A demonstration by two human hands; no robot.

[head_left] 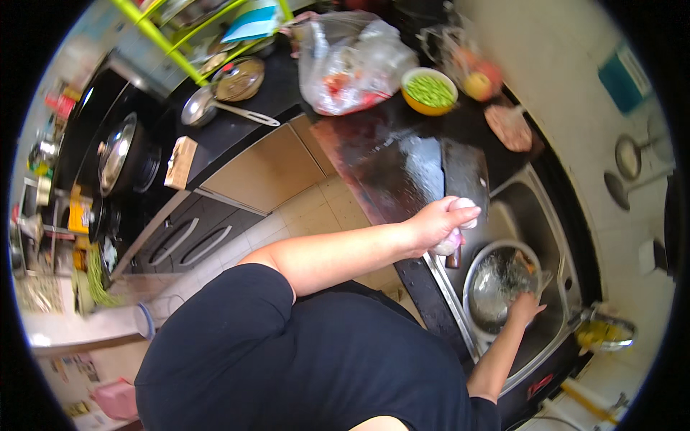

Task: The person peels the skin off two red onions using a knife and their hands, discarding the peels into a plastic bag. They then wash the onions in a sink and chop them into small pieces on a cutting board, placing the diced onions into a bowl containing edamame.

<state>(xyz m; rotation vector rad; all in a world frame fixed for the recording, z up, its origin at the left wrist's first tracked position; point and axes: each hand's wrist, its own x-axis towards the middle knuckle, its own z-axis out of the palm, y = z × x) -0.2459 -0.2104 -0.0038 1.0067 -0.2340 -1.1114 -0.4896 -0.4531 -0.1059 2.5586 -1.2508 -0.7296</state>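
Note:
My left hand (433,226) is closed around white bulbs tinged purple, which look like garlic (449,243). One pale end sticks out above the thumb and another below the fist. Beneath that hand a cleaver (466,172) lies on the wet dark chopping board (374,161), its handle toward me. My right hand (525,307) is at the right side of a metal basin (468,287) standing in the sink (521,208). Water and some orange-brown pieces show in the basin. The right fingers are partly hidden and blurred, so their grip is unclear.
Behind the board stand a plastic bag of food (352,65) and a yellow bowl of green beans (429,90). A pack of minced meat (509,128) lies near the wall. The faucet (607,332) is right of the sink. A covered wok (118,154) sits far left.

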